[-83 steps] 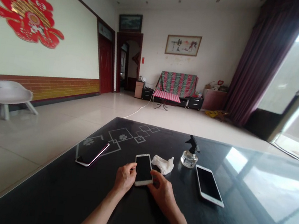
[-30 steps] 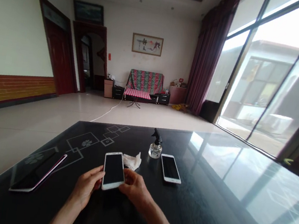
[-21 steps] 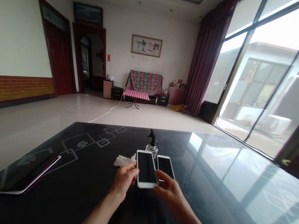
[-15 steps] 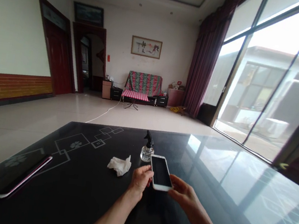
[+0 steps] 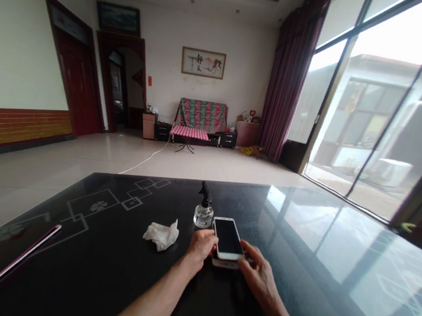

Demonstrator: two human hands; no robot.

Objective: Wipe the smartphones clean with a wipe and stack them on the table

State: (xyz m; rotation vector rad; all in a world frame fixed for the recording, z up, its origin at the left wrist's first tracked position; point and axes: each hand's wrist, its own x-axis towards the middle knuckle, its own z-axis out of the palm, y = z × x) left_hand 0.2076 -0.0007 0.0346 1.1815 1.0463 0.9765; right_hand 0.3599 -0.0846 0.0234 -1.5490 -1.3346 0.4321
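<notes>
A white smartphone (image 5: 228, 239) with a dark screen is tilted just above the glossy black table, and a dim pale shape, perhaps its reflection, shows below its lower edge. My left hand (image 5: 202, 245) pinches its left side, fingers curled in. At the lower right edge, my right hand (image 5: 258, 272) grips it between thumb and fingers. Close behind the phone, to the left, stands a small clear spray bottle (image 5: 203, 214) with a black trigger head. A crumpled white tissue (image 5: 162, 234) lies left of my left hand.
The black table (image 5: 100, 278) carries a pale square-and-flower pattern. At its left lies a flat dark device (image 5: 4, 260) with a white and pink edge. Across the floor stand a small table with a checked cloth (image 5: 190, 132) and low black drawers (image 5: 228, 140). Tall windows line the right.
The phone has tipped so its screen looks shorter, and a pale shape now shows beneath its lower edge. Both hands keep hold. The view has shifted slightly.
</notes>
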